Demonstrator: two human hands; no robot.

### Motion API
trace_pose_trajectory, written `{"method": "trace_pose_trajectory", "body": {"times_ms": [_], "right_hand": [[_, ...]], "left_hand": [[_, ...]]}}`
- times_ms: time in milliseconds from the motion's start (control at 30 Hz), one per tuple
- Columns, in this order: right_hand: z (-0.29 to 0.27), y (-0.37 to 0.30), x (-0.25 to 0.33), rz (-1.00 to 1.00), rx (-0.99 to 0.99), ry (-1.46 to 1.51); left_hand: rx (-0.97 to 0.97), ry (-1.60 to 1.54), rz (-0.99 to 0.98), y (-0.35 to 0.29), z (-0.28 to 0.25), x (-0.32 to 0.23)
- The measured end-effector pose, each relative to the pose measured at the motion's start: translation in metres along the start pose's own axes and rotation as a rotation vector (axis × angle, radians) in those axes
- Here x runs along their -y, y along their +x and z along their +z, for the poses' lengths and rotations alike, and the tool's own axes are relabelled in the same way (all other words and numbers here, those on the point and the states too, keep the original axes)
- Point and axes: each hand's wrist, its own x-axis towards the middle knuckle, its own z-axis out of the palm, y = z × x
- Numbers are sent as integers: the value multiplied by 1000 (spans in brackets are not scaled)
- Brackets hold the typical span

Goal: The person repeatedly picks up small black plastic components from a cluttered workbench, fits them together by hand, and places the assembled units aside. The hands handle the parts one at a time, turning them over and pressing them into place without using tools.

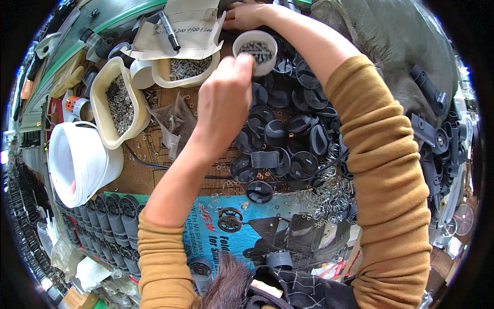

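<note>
My left hand [225, 98] is closed, its fingertips at the near-left rim of a white cup [271, 66] of small screws. What they pinch, if anything, is hidden. At the far edge my right hand [246, 15] reaches beyond the cup, next to a folded piece of cardboard [198, 44] with a black marker [169, 31] lying on it. Its fingers look apart and stretched out, with the tips partly out of sight. A cream tub [185, 80] of small metal parts stands under the cardboard. Right of my left hand lies a pile of round black plastic parts [275, 133].
Another cream tub [140, 116] of metal parts and a white bucket [77, 162] stand left. A crumpled plastic bag [177, 121] lies between tubs and left forearm. Metal rings [329, 203] lie near a blue printed sheet [208, 206]. Grey wheel-like parts [116, 221] line the lower left.
</note>
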Motion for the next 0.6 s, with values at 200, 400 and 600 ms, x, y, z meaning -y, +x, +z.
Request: {"method": "trace_pose_trajectory", "body": {"times_ms": [200,400,600], "right_hand": [[1,-61,51,99,164,-319],[15,-183,80,13,136,-147],[18,-271,107,-9,17,-73]], "left_hand": [[40,-113,-136,-34,-64,-8],[-29,-68,-102,-13,-65,-4],[54,145,-48,43,17,-7]]}}
